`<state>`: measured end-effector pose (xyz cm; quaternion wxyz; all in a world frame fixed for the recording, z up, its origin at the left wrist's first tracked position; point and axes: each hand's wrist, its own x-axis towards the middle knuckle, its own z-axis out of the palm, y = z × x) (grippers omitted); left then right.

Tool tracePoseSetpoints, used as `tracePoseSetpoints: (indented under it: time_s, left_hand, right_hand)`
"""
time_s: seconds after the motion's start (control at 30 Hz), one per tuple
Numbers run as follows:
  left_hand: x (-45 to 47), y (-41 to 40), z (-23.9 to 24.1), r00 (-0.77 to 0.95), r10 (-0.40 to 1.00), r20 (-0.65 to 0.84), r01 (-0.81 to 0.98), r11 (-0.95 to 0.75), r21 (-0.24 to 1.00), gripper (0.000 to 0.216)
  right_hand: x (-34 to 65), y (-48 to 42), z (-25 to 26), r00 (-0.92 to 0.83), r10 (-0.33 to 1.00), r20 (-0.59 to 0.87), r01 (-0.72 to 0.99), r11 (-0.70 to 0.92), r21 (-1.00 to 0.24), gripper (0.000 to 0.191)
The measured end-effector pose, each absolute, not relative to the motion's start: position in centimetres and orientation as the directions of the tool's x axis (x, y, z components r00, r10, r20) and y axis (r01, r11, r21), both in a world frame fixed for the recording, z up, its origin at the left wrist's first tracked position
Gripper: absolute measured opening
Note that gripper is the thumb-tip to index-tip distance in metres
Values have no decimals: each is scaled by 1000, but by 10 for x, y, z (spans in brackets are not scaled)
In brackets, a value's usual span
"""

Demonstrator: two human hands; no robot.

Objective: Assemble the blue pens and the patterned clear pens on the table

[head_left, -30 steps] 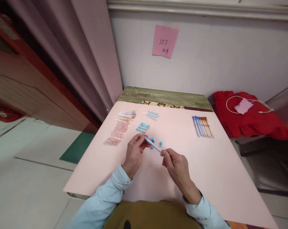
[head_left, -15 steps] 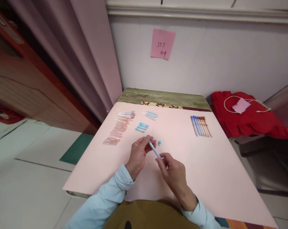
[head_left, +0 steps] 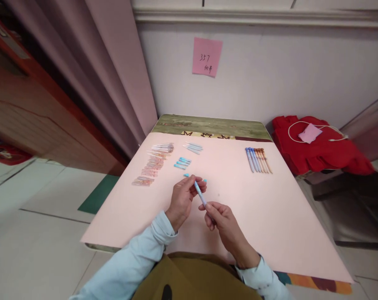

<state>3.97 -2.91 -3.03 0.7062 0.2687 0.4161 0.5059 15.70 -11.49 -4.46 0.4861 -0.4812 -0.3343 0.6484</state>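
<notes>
Blue and slim, a pen (head_left: 200, 193) is pinched between both hands just above the middle of the pink tabletop (head_left: 270, 225). The left hand (head_left: 184, 199) curls its fingertips closed around the pen's far end, thumb on top, while the right hand (head_left: 221, 221) closes thumb and forefinger on the near end; the pen slants from 11 o'clock down to 5 o'clock between them. Pale blue sleeves (head_left: 135, 262) cover both forearms.

Just past the left hand, at about 12 o'clock, two small blue caps (head_left: 205, 181) lie on the tabletop, one partly hidden by the fingers. Farther out toward 11 o'clock sit a few short blue pen parts (head_left: 181, 163), then a small fan of pale blue barrels (head_left: 191, 147). At 10 o'clock lies a column of orange patterned pieces (head_left: 149, 170), topped by a bundle of thin refills (head_left: 161, 148). Well apart at 1 o'clock, a row of finished pens (head_left: 258, 160), blue and orange, lies side by side.

Beyond the tabletop's far edge a pink sticky note (head_left: 206, 56) is stuck to the wall at 12 o'clock, and a red cloth (head_left: 320, 154) with a white cable rests at 2 o'clock.
</notes>
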Motion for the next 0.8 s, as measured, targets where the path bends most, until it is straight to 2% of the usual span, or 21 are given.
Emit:
tracePoseSetpoints:
  time_s: [0.13, 0.3, 0.47, 0.53, 0.6, 0.73, 0.8]
  left_hand:
    - [43, -30, -36, 129, 932, -338, -472, 357, 806, 33]
    - [42, -36, -41, 180, 911, -371, -487, 410, 771, 45]
    - [39, -49, -49, 189, 909, -372, -404, 417, 814, 32]
    - [39, -52, -52, 185, 909, -372, -399, 416, 817, 30]
    - [40, -53, -54, 184, 911, -368, -409, 412, 814, 30]
    - [42, -56, -55, 162, 915, -370, -422, 403, 812, 31]
    - [43, -58, -53, 160, 914, -373, -433, 404, 806, 32]
  right_hand:
    - [161, -114, -49, -41, 966, -256, -194, -259, -946, 42]
    - [161, -114, -59, 45, 982, -182, -66, -179, -982, 35]
    - [155, -122, -64, 165, 985, -46, 219, -83, -972, 28]
    - [154, -125, -66, 183, 983, -13, 263, -62, -963, 27]
    - [152, -125, -67, 175, 984, -21, 207, -58, -977, 28]
    - [147, -123, -68, 124, 982, -139, -77, -130, -988, 33]
    - [145, -122, -69, 112, 981, -155, -147, -138, -979, 33]
